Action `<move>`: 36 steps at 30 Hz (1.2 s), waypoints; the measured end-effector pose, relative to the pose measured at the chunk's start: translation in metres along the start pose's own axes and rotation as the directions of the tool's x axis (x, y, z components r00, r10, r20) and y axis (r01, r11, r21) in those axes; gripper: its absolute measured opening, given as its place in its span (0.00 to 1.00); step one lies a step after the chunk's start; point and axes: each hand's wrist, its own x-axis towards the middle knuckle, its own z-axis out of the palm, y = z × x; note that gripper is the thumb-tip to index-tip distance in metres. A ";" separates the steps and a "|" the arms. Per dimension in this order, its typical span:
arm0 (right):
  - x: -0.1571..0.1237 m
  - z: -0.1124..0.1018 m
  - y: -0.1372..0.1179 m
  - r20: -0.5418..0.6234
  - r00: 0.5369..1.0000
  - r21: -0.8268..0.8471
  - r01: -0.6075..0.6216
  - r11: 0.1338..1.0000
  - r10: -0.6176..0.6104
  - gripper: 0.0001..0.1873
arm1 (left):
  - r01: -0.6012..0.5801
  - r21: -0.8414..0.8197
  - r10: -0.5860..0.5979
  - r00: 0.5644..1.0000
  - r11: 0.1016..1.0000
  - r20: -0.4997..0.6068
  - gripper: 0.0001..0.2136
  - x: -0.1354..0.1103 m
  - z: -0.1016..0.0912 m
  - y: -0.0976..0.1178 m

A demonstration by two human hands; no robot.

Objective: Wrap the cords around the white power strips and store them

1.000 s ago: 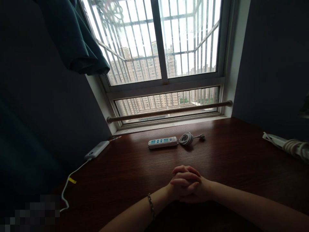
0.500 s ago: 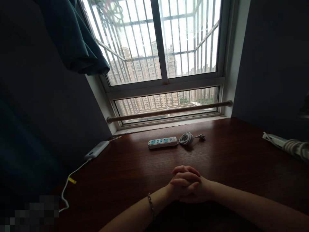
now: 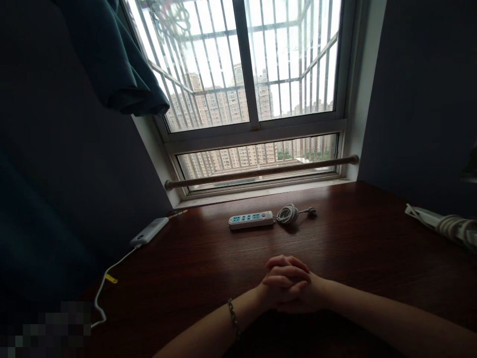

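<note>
My left hand (image 3: 269, 293), with a dark bracelet (image 3: 233, 318) on its wrist, is clasped together with my right hand (image 3: 315, 292). Their fingers are interlaced and closed, and no object shows between them. Both rest at the near side of a dark reddish-brown wooden table (image 3: 201, 278). Beyond the hands lies a white power strip (image 3: 251, 220) with blue socket faces. Its grey cord is wound into a coil (image 3: 287, 214) at the right end, and the plug (image 3: 312, 212) points right. Neither hand touches the strip.
At the table's left edge lies a white power bank (image 3: 151, 231) with a white cable (image 3: 100, 293) and a yellow tag (image 3: 111, 278). A white object wrapped in cord (image 3: 443, 223) lies far right. Behind stand a barred window (image 3: 257, 124), a rail (image 3: 261, 172) and a blue curtain (image 3: 122, 74).
</note>
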 end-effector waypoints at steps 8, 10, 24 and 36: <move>0.000 0.002 0.001 0.000 1.000 -0.009 -0.012 1.000 0.012 0.32 | -0.045 -0.067 0.045 0.999 0.997 -0.013 0.08 -0.003 0.010 -0.015; 0.000 0.003 0.001 0.000 1.000 -0.011 -0.006 1.000 0.006 0.32 | -0.025 -0.041 0.025 1.000 0.999 0.000 0.08 -0.004 0.011 -0.015; 0.000 0.000 -0.001 -0.004 1.000 -0.016 0.004 1.000 -0.004 0.31 | 0.013 -0.043 -0.013 1.000 0.999 0.010 0.09 -0.001 0.006 -0.007; 0.000 0.001 0.001 0.008 1.000 -0.003 -0.006 1.000 0.006 0.32 | 0.014 0.046 -0.015 1.000 0.999 0.026 0.09 -0.003 0.007 -0.009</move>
